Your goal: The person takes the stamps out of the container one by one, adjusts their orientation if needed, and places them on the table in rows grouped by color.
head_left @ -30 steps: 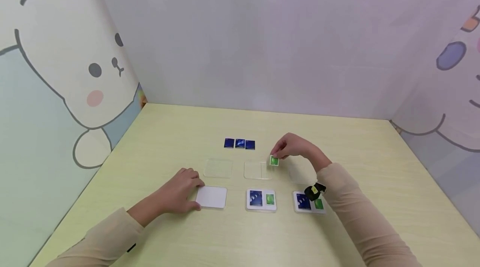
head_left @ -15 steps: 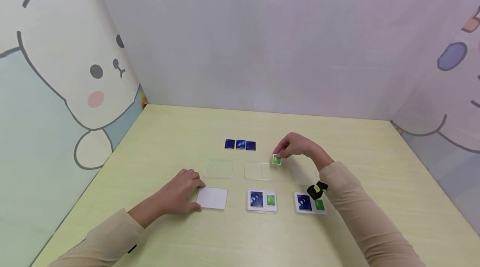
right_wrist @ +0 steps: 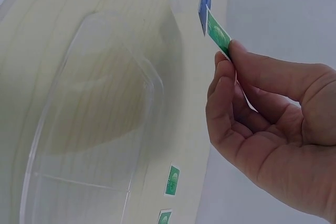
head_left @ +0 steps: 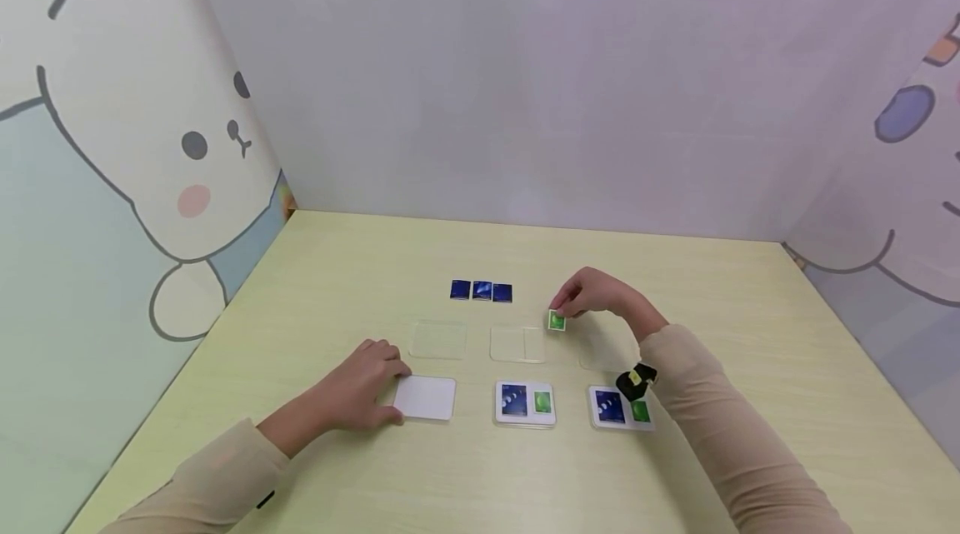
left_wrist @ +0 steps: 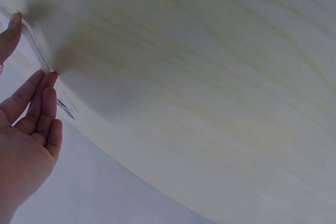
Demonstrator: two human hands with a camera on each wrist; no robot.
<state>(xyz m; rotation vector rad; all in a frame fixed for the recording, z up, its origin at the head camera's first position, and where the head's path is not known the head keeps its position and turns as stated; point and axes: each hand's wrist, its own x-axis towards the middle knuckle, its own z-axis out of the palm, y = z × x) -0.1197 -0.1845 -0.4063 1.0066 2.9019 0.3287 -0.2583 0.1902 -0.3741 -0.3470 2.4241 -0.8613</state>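
My right hand (head_left: 592, 292) pinches a small green stamp (right_wrist: 218, 33) with a white border between thumb and fingertips, raised over the table behind the clear lids. My left hand (head_left: 363, 388) holds the left end of a white card in a clear case (head_left: 426, 398), thumb at its near corner and fingers at its far corner. To the right lie a case with a blue and a green stamp (head_left: 525, 404) and another such case (head_left: 609, 406), partly behind the right wrist. In the right wrist view, two more green stamps (right_wrist: 171, 180) lie on the table.
Several clear lids form a row: left lid (head_left: 438, 340), middle lid (head_left: 517, 344), and right lid (head_left: 600, 352) under the right forearm. Behind them, blue stamps (head_left: 482, 291) lie side by side. A pale curtain (head_left: 525, 84) bounds the table (head_left: 360, 267).
My right hand with the green stamp has shifted slightly to the right. The left hand stays on the white card's case. The whole view has dropped a little.
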